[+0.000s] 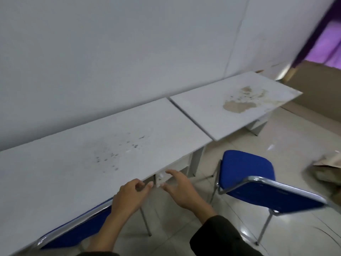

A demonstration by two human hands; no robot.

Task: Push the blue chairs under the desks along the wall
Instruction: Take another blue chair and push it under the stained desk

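Two white desks stand against the wall: a near desk [88, 159] with dark speckles and a far desk [230, 106] with a brown stain. One blue chair [73, 230] with a chrome frame sits tucked under the near desk, only its backrest showing at the desk's front edge. A second blue chair [247, 169] stands out on the floor to the right, in front of the gap between the desks, its backrest toward me. My left hand [129, 196] hovers at the tucked chair's backrest corner, fingers loosely curled, holding nothing. My right hand [180, 189] is open, fingers spread, in the air beside it.
A pale tiled floor [295, 145] spreads to the right. A crumpled brown paper or cloth heap [328, 172] lies at the right edge. Purple curtains [324, 39] hang at the top right above a brown wall base. The desks' metal legs [197, 159] stand near the free chair.
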